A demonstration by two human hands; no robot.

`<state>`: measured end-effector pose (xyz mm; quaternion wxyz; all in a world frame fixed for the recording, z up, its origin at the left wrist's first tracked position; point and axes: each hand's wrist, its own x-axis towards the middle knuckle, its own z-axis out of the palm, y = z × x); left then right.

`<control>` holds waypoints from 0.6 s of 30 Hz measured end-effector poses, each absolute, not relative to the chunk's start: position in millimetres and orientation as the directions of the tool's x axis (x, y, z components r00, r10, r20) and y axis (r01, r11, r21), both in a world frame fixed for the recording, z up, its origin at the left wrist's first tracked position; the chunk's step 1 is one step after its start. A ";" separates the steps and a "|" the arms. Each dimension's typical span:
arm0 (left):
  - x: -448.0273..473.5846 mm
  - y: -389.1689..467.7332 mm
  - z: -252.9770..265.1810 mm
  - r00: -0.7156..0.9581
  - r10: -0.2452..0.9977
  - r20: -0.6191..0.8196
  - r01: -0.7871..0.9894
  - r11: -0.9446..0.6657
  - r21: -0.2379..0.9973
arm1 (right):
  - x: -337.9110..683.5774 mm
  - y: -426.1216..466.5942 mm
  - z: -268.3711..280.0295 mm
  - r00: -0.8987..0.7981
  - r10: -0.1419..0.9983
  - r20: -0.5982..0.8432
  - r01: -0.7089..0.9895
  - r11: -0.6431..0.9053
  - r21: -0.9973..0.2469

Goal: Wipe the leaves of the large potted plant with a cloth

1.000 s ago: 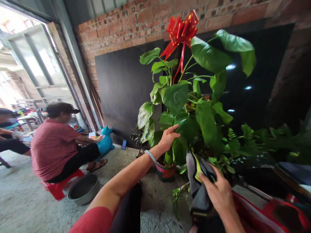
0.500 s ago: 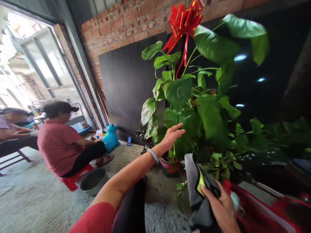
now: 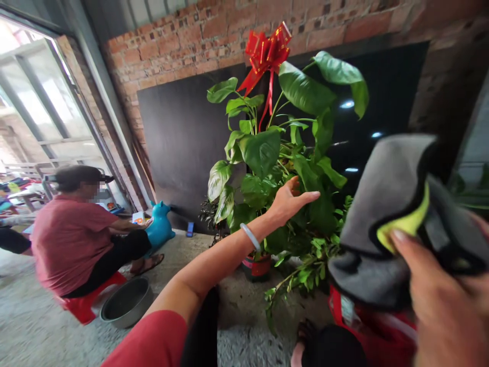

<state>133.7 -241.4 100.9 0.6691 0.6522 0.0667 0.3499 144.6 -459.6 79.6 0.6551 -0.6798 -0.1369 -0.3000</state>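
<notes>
A tall potted plant (image 3: 262, 155) with broad green leaves stands before me, a red ribbon bow (image 3: 267, 48) at its top. My left hand (image 3: 290, 202), with a pale bangle at the wrist, reaches in among the lower leaves. Its thumb is stretched out apart from the fingers, which are partly hidden by a leaf. Close to the camera on the right, my right hand (image 3: 439, 285) grips a folded grey cloth (image 3: 385, 188) with black edging and a yellow inner side. The thumb presses on the yellow part.
A person in a pink shirt (image 3: 72, 234) sits on a red stool (image 3: 89, 300) at left, beside a grey basin (image 3: 128, 303) and a blue animal figure (image 3: 159, 224). A red bag (image 3: 378, 323) lies low on the right. Dark panels (image 3: 183, 148) lean against the brick wall.
My right hand has raised the cloth up and to the right, nearer the camera. My left hand has moved right against the leaves, its thumb now spread. The view has shifted.
</notes>
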 end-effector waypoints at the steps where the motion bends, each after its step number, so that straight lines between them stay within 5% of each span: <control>1: 141.0 -244.7 105.9 0.759 0.578 0.300 -0.342 -0.038 0.939 | 148.7 -443.9 95.1 0.686 -0.199 0.700 0.693 -0.117 -0.712; 5: 149.8 -247.6 110.1 0.710 0.701 0.064 -0.289 0.207 0.935 | 183.4 -386.9 99.7 0.434 0.025 0.901 0.898 -0.093 -0.430; 8: 137.4 -239.4 105.0 0.685 0.728 -0.010 -0.349 0.340 0.873 | 220.0 -381.2 51.9 0.666 0.136 0.733 0.746 -0.148 -0.650; 11: 125.1 -229.2 100.3 0.662 0.746 -0.070 -0.373 0.409 0.833 | 251.1 -407.8 15.9 0.901 0.010 0.434 0.430 -0.151 -0.890; 13: 122.2 -225.1 97.6 0.663 0.744 -0.082 -0.369 0.420 0.829 | 258.2 -425.1 21.7 0.902 -0.158 0.401 0.393 -0.081 -0.916; 16: 126.3 -224.8 92.7 0.700 0.710 -0.075 -0.345 0.429 0.835 | 239.4 -425.0 66.6 0.685 -0.304 0.662 0.668 -0.103 -0.737; 18: 132.1 -226.1 88.3 0.715 0.695 -0.074 -0.328 0.426 0.843 | 214.3 -406.1 94.5 0.515 -0.206 0.832 0.826 -0.140 -0.546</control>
